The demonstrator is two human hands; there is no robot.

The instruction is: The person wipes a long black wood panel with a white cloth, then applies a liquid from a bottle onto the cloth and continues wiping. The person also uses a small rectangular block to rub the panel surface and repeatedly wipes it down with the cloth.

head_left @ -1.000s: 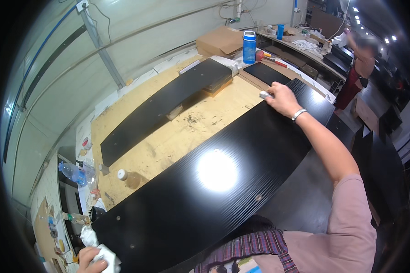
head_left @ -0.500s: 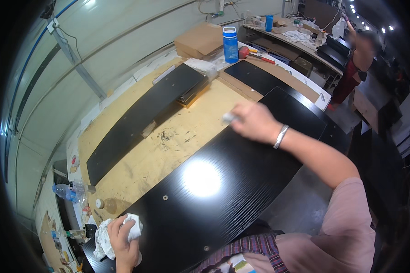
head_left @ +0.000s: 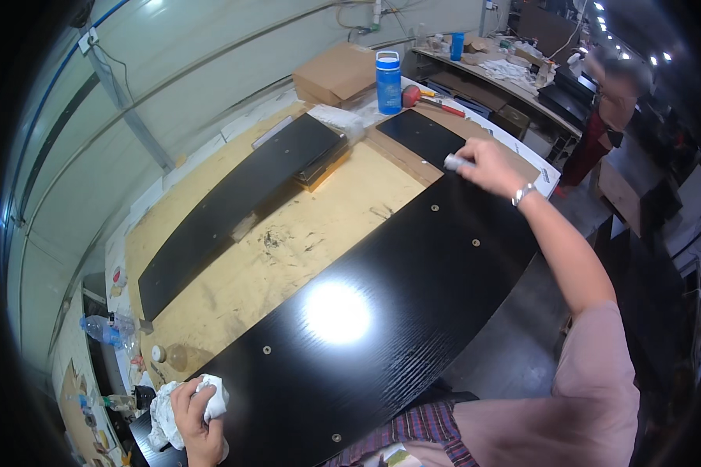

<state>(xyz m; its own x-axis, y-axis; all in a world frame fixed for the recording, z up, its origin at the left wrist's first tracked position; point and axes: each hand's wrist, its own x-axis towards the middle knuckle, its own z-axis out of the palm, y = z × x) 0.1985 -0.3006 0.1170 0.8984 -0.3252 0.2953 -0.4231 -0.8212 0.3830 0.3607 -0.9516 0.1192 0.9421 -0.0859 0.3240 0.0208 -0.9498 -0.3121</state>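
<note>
A long glossy black panel (head_left: 389,280) with metal-ringed holes lies before me, glare at its middle. At its near left end my left hand (head_left: 196,412) is closed around a crumpled white cloth (head_left: 162,416), part of which lies on the panel. My right hand (head_left: 487,167) pinches a small pale cylinder-like piece (head_left: 452,162) by the panel's far edge. Its exact kind is too small to tell. Just beyond it lies a smaller black board (head_left: 420,136). A curved black panel (head_left: 234,206) rests raised on blocks at the left.
The yellowish worktop (head_left: 288,280) bears dark smudges. A blue bottle (head_left: 389,84), a red-headed tool (head_left: 413,96) and a cardboard box (head_left: 335,74) stand at the back. Plastic bottles (head_left: 101,330) are at the left edge. Another person (head_left: 615,101) is at the far right.
My right hand has moved right and away along the far edge with the pale piece, uncovering two holes. My left hand keeps its hold on the cloth. The view has shifted slightly.
</note>
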